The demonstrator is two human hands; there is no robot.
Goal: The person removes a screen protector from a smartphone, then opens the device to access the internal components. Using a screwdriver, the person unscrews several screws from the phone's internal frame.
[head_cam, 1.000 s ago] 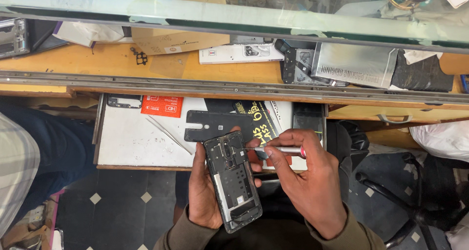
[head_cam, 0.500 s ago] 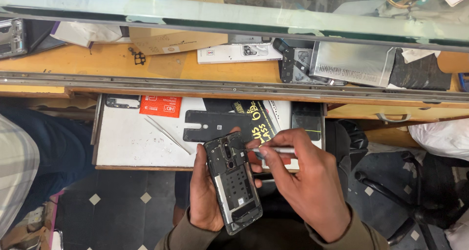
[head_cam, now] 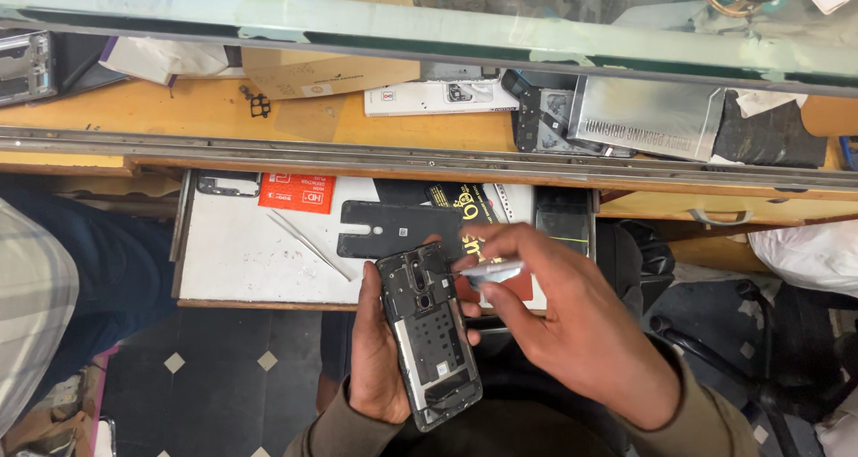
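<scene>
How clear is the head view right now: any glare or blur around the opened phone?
Head view: opened phone sharp and evenly lit; right hand slightly motion-blurred at the silver tool; glass counter edge reflects light; floor below lies dim.

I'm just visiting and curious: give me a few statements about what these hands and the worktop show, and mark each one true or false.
1. The left hand holds an opened black phone frame with its back cover off. True.
2. The right hand is empty. False: its fingers pinch a thin silver metal tool whose tip points at the phone's top.
3. Slim metal tweezers lie on the white pull-out tray. True.
4. The flat black phone back cover sits on the tiled floor. False: it lies on the tray.
5. A red card lies at the tray's rear edge. True.
</scene>
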